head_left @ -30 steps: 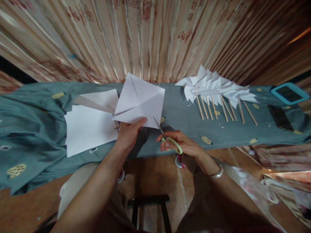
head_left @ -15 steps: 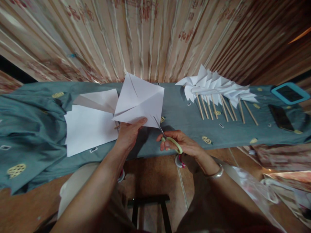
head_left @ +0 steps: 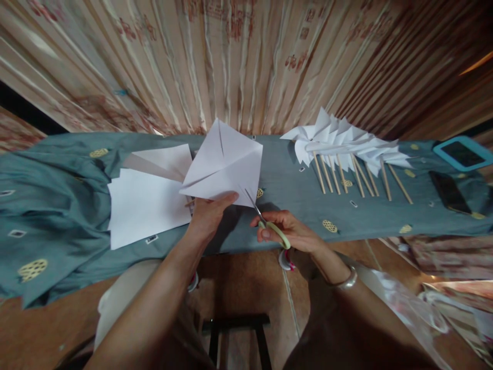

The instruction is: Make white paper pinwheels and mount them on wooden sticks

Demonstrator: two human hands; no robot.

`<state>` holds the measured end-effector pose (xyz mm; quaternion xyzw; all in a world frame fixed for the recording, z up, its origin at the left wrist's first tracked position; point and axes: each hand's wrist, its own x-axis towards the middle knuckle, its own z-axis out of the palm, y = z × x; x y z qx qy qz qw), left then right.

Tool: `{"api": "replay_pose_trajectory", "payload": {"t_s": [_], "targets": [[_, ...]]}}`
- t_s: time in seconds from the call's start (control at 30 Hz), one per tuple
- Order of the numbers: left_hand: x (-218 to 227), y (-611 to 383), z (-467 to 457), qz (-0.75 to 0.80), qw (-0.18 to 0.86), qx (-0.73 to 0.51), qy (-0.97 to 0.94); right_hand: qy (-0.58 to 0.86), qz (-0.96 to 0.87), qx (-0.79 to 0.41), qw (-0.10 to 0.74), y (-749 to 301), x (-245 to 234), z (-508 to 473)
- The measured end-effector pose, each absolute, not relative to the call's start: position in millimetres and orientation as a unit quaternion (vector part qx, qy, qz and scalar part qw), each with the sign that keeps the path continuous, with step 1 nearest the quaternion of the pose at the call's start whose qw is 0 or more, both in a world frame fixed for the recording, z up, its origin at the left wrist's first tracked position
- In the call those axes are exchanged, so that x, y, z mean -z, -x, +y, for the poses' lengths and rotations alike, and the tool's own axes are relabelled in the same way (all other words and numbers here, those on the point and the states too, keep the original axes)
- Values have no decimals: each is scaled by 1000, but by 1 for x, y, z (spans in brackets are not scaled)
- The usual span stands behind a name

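Observation:
My left hand grips a white square of paper by its lower edge, thumb on top. Slits run inward from some of the paper's corners. In my right hand is a pair of scissors with pale green handles. The scissor blades lie at the paper's lower right corner, pointing up and left toward its middle. Left of the held square, a stack of white paper rests on the cloth, with a folded sheet behind it.
Several white paper pinwheels on wooden sticks lie in an overlapping row at the right. Beyond them are a dark phone and a blue-framed device. A teal patterned cloth covers the table; a pleated curtain hangs behind.
The view has shifted slightly. The held paper's top corner has swung a little to the right, while the scissors stay at its lower right corner.

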<state>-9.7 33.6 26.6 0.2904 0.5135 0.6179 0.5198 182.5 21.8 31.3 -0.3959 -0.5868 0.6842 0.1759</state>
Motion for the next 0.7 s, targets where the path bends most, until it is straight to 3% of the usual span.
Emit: {"api": "replay_pose_trajectory", "payload": {"t_s": [0.7], "targets": [[-30,14,34,506,542,-607,-287,418,-585,-666,197,-179,-30,19]]}}
